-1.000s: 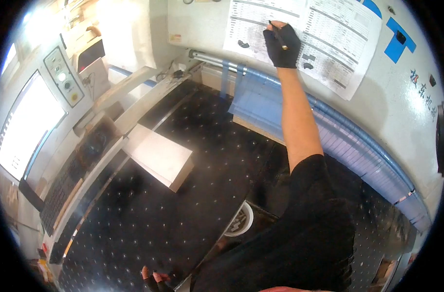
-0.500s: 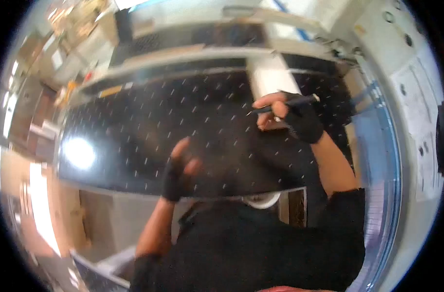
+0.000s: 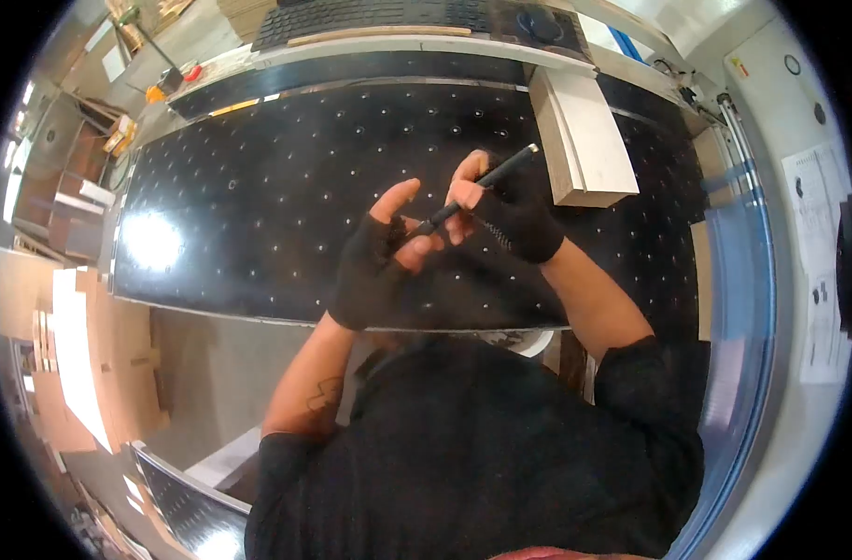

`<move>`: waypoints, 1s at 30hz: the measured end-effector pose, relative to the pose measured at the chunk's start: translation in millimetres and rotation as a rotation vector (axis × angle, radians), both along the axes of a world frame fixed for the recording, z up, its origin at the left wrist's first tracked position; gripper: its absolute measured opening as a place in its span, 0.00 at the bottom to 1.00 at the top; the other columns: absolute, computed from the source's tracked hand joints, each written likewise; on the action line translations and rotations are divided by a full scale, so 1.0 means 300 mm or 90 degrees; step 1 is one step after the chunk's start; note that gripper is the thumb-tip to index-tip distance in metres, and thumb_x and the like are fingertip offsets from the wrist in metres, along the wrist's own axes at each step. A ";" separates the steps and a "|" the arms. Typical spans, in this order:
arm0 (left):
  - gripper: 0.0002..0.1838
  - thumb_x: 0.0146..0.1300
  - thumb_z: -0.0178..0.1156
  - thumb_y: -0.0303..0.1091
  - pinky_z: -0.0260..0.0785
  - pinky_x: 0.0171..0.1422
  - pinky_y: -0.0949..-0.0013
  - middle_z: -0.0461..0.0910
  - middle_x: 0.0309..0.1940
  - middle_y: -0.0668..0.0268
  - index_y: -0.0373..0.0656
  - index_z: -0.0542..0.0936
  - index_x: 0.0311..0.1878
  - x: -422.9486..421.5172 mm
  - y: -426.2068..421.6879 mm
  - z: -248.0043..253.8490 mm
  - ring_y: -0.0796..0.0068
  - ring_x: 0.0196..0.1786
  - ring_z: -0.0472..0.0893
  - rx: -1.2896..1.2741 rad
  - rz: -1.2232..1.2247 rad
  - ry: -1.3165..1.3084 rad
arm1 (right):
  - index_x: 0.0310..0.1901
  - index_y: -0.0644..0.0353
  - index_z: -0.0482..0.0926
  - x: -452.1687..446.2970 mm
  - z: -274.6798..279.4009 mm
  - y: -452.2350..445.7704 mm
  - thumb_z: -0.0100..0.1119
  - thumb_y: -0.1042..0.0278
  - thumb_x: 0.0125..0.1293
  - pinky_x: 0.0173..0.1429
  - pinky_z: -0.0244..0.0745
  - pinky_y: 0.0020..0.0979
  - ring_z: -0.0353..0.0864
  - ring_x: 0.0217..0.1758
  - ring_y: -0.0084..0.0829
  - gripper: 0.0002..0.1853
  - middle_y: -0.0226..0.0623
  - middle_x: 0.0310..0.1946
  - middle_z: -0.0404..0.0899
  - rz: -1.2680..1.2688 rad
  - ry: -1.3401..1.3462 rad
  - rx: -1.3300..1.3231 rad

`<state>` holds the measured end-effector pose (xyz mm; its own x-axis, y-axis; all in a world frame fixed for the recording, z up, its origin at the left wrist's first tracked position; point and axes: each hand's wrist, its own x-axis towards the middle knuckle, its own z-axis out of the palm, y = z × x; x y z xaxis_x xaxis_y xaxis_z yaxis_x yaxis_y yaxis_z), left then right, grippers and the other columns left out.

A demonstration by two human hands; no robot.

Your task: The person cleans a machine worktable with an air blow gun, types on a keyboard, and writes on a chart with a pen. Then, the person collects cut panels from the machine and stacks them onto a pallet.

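Both hands wear black fingerless gloves and meet above the black studded table. My right hand holds a dark pen slantwise between thumb and fingers. The pen's lower left end reaches my left hand, whose thumb and fingers close around that tip; its index finger points up. Just beyond my right hand, a stack of pale boards lies on the table. The two hands are close together, clear of the boards.
A keyboard lies beyond the far rail. Blue strip curtain and marked paper sheets are at the right. A white bucket is partly hidden by my body. Cardboard boxes stand at the left.
My right hand has come from the paper sheets down over the table, still with the pen. My left hand has risen to the pen's tip. The view has turned left.
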<state>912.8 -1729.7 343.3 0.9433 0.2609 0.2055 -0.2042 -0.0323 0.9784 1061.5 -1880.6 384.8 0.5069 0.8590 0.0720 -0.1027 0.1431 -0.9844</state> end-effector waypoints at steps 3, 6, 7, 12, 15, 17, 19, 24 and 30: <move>0.32 0.68 0.60 0.33 0.68 0.38 0.78 0.82 0.36 0.61 0.41 0.60 0.72 -0.011 0.049 0.003 0.82 0.32 0.76 0.027 -0.019 0.006 | 0.40 0.61 0.72 -0.059 0.022 0.039 0.60 0.61 0.68 0.33 0.75 0.26 0.79 0.26 0.24 0.12 0.35 0.24 0.79 0.000 -0.041 -0.092; 0.31 0.67 0.60 0.29 0.69 0.42 0.76 0.82 0.37 0.63 0.42 0.61 0.71 -0.004 0.053 0.004 0.79 0.34 0.77 0.039 -0.027 -0.061 | 0.48 0.63 0.74 -0.087 -0.012 0.057 0.62 0.55 0.66 0.35 0.75 0.25 0.79 0.29 0.24 0.19 0.37 0.30 0.80 -0.012 -0.072 -0.081; 0.31 0.67 0.60 0.27 0.69 0.43 0.75 0.82 0.38 0.63 0.42 0.62 0.71 -0.010 0.070 0.007 0.78 0.35 0.77 0.066 -0.037 -0.031 | 0.51 0.64 0.73 -0.070 -0.051 0.061 0.62 0.51 0.66 0.36 0.75 0.25 0.80 0.31 0.25 0.24 0.38 0.33 0.80 -0.036 -0.057 -0.003; 0.32 0.65 0.57 0.20 0.70 0.46 0.72 0.80 0.37 0.65 0.43 0.61 0.71 -0.027 0.152 -0.038 0.78 0.39 0.77 0.191 -0.084 0.072 | 0.64 0.65 0.66 0.029 -0.082 0.063 0.56 0.33 0.64 0.49 0.73 0.26 0.78 0.47 0.26 0.42 0.39 0.48 0.78 -0.251 -0.087 0.190; 0.35 0.63 0.59 0.18 0.70 0.46 0.73 0.78 0.33 0.66 0.44 0.59 0.72 0.004 0.133 -0.049 0.78 0.37 0.77 0.174 -0.085 0.038 | 0.59 0.61 0.73 -0.061 -0.055 0.118 0.54 0.42 0.69 0.52 0.72 0.28 0.77 0.48 0.26 0.30 0.37 0.48 0.79 -0.216 -0.198 0.119; 0.36 0.62 0.60 0.19 0.70 0.47 0.72 0.79 0.34 0.65 0.44 0.58 0.72 0.007 0.146 -0.070 0.77 0.38 0.77 0.181 -0.070 -0.011 | 0.52 0.59 0.77 -0.053 -0.064 0.135 0.57 0.48 0.69 0.50 0.73 0.29 0.78 0.46 0.26 0.22 0.35 0.44 0.80 -0.165 -0.240 0.021; 0.37 0.62 0.61 0.20 0.71 0.49 0.71 0.81 0.37 0.64 0.44 0.57 0.73 0.022 0.168 -0.088 0.76 0.38 0.78 0.214 -0.048 -0.095 | 0.43 0.58 0.81 -0.015 -0.069 0.137 0.60 0.54 0.68 0.49 0.73 0.30 0.79 0.43 0.25 0.15 0.34 0.38 0.81 -0.069 -0.304 -0.133; 0.40 0.63 0.63 0.30 0.70 0.52 0.70 0.78 0.52 0.58 0.44 0.54 0.75 0.010 0.264 -0.086 0.74 0.49 0.75 0.250 0.174 -0.114 | 0.32 0.58 0.81 0.309 -0.057 0.276 0.62 0.58 0.67 0.48 0.74 0.35 0.79 0.39 0.31 0.12 0.38 0.32 0.82 -0.198 -0.493 -0.291; 0.36 0.65 0.61 0.35 0.70 0.52 0.69 0.77 0.50 0.59 0.41 0.56 0.73 -0.119 0.305 -0.199 0.74 0.47 0.76 0.020 0.142 -0.010 | 0.55 0.57 0.75 0.948 0.262 0.354 0.59 0.37 0.60 0.61 0.72 0.42 0.79 0.55 0.44 0.32 0.46 0.50 0.79 -0.566 -0.586 -0.208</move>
<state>877.0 -1638.2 283.6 0.8596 0.4558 0.2308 -0.2038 -0.1084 0.9730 1345.9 -1774.3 463.3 0.7805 0.3050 0.5457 0.6236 -0.4415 -0.6451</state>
